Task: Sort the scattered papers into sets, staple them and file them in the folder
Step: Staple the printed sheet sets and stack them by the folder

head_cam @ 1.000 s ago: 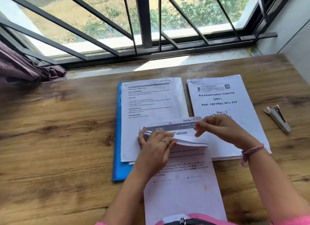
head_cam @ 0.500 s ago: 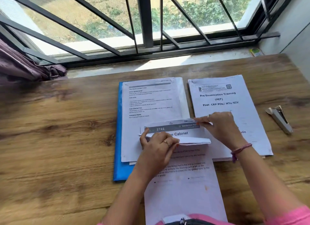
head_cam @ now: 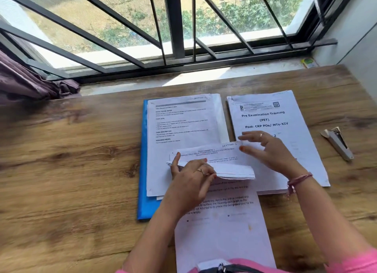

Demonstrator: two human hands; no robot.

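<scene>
A loose bundle of white sheets (head_cam: 228, 221) lies on the wooden desk in front of me, its far ends curled up. My left hand (head_cam: 191, 183) grips the curled-back sheets (head_cam: 234, 170) near their left side. My right hand (head_cam: 271, 152) hovers with spread fingers at the top right corner of the page marked "Section-6" (head_cam: 214, 150). A blue folder (head_cam: 143, 170) lies at centre left with a printed set (head_cam: 183, 134) on it. A thick "Pre Examination Training" set (head_cam: 271, 117) lies to the right. The stapler (head_cam: 336, 143) rests at far right.
A barred window (head_cam: 173, 28) and stone sill (head_cam: 183, 79) run along the desk's far edge. A purple curtain (head_cam: 30, 83) bunches at far left. A small green packet (head_cam: 309, 62) sits on the sill at right. A wall (head_cam: 357, 48) borders the right side.
The dark-banded "Cabinet" page has been flipped over, and a page marked "Section-6" now shows on top. My right hand released the page edge and spread its fingers.
</scene>
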